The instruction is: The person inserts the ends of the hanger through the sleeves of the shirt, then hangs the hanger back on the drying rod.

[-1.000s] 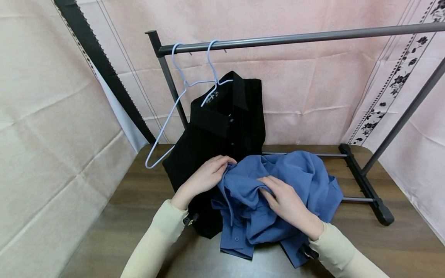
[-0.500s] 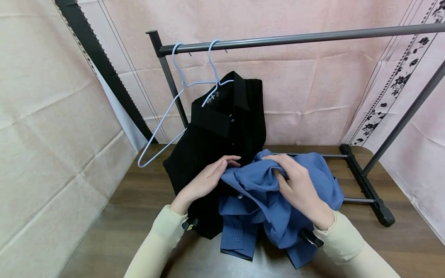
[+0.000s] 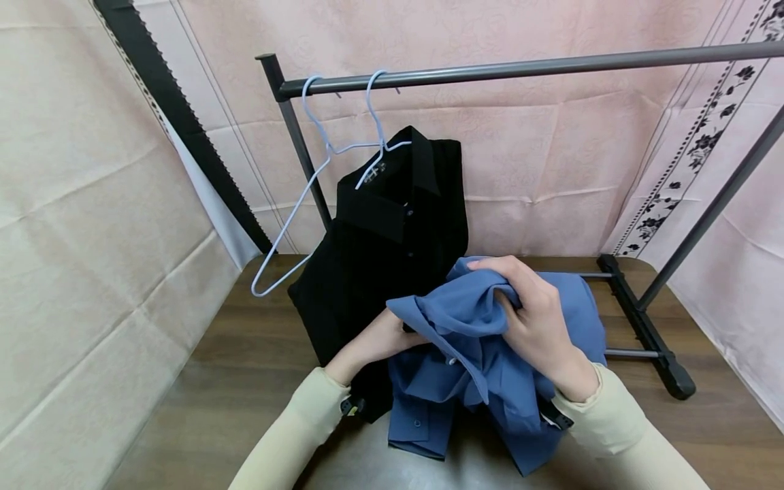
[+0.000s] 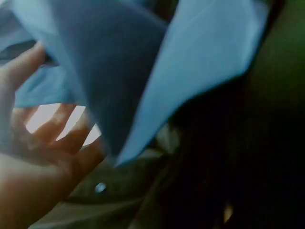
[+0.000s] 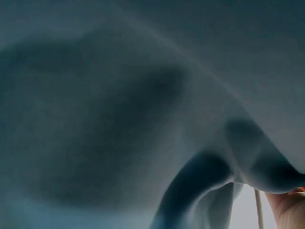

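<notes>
Blue and rumpled, the button-up shirt [image 3: 468, 323] is lying partly on the brown table [image 3: 202, 388], partly lifted by the person's 2 hands, with 1 cuff [image 3: 422, 439] drooping toward the front. The right hand [image 3: 539, 313] is gripping a bunched fold [image 3: 480, 296] of it between fingers and thumb. The left hand [image 3: 387, 337] is reaching under a loose flap [image 3: 422, 320]; the left wrist view is showing its fingers spread and extended by the cloth, pinching nothing that can be made out. Whether that flap is forming part of the collar or a front edge, I cannot tell, though a pale button [image 3: 452, 361] is showing beside it.

Behind, a black collared shirt [image 3: 392, 252] is apparently hanging from 1 pale blue hanger [image 3: 380, 136] on the grey rail [image 3: 520, 68], its lower part slumping onto the table. Nearer the rail's end, a 2nd hanger [image 3: 292, 216] is hanging with no cloth on the arm that shows.

Judging by this, the person is sorting out the blue shirt, looking for its edges and opening. The next move seems to be calling for the left fingers to close on the flap while the right hand is holding the fold up, giving 2 points for spreading the crumpled front. Such limp cloth is probably going to be flopping back over the fingers.
</notes>
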A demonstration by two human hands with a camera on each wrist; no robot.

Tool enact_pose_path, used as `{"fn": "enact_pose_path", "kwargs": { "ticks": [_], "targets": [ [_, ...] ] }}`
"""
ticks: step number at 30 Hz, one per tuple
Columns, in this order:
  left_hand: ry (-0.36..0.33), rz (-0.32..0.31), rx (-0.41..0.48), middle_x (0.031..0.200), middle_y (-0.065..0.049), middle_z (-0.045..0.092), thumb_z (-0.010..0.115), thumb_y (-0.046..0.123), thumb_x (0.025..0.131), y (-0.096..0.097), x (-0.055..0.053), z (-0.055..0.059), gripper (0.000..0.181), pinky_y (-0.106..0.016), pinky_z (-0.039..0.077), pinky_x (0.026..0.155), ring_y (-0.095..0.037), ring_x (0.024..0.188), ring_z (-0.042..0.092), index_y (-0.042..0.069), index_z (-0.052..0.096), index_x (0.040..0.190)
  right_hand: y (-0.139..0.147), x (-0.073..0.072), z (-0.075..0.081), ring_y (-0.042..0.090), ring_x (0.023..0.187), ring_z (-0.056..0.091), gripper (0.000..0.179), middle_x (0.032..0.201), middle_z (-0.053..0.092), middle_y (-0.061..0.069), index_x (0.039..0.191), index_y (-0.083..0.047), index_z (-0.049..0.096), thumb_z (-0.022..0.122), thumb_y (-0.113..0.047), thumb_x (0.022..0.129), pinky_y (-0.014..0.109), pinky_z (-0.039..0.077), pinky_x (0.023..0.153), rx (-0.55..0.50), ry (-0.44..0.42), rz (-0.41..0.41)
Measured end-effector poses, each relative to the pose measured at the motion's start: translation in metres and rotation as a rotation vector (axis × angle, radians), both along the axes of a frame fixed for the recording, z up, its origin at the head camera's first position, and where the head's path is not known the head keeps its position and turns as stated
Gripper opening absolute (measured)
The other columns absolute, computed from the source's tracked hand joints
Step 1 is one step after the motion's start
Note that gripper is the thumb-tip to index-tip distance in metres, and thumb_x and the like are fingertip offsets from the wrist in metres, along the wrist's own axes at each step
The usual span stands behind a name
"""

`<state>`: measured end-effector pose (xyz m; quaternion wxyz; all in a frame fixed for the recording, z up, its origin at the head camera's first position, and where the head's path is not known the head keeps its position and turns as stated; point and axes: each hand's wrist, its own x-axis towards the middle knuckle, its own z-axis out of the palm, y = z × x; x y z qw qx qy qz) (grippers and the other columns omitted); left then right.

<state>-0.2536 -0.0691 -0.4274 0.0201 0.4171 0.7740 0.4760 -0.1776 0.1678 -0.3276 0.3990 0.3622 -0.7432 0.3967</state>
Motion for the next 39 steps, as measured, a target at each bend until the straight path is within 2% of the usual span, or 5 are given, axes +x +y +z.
{"fn": "enact_pose_path", "kwargs": {
  "ticks": [4,9,13,29,39],
  "targets": [
    [0.060,0.146,0.029,0.080,-0.003,0.058,0.064,0.004,0.097,0.009,0.001,-0.008,0.008,-0.029,0.047,0.066,-0.011,0.070,0.053,0.007,0.064,0.089,0.001,0.005,0.002,0.013,0.106,0.064,0.033,0.115,0.069,0.013,0.119,-0.002,0.066,0.050,-0.027,0.108,0.022,0.047,0.095,-0.018,-0.018,0.047],
    [0.183,0.371,0.183,0.099,-0.004,0.072,0.061,-0.004,0.093,0.007,0.000,-0.001,0.021,-0.032,0.053,0.076,-0.015,0.086,0.066,0.009,0.073,0.105,0.009,0.006,0.003,0.011,0.102,0.065,0.022,0.113,0.070,0.012,0.119,0.000,0.066,0.053,-0.010,0.104,0.023,0.048,0.090,-0.064,-0.053,0.030],
    [0.206,0.463,0.305,0.098,-0.006,0.072,0.060,-0.007,0.094,-0.002,0.000,0.011,0.025,-0.031,0.048,0.063,-0.016,0.068,0.059,0.009,0.071,0.111,0.013,0.005,0.002,0.009,0.097,0.064,0.023,0.112,0.071,0.010,0.119,0.000,0.066,0.053,-0.001,0.100,0.022,0.047,0.086,-0.104,-0.070,-0.002],
    [0.300,0.534,0.684,0.095,-0.003,0.065,0.056,0.002,0.101,-0.029,0.037,0.078,0.013,-0.026,0.046,0.075,-0.014,0.081,0.059,-0.010,0.062,0.104,0.032,-0.002,-0.009,0.004,0.084,0.059,0.022,0.108,0.068,-0.011,0.121,-0.001,0.067,0.055,-0.003,0.102,0.019,0.043,0.077,-0.169,-0.169,-0.108],
    [0.274,0.523,0.535,0.084,-0.005,0.062,0.056,-0.001,0.094,-0.025,0.047,0.074,0.012,-0.025,0.042,0.068,-0.015,0.074,0.052,0.001,0.066,0.098,0.057,-0.015,-0.035,0.011,0.102,0.063,0.033,0.121,0.068,-0.001,0.132,-0.017,0.064,0.054,-0.004,0.103,0.023,0.046,0.086,0.049,-0.416,-0.160]
  ]
}}
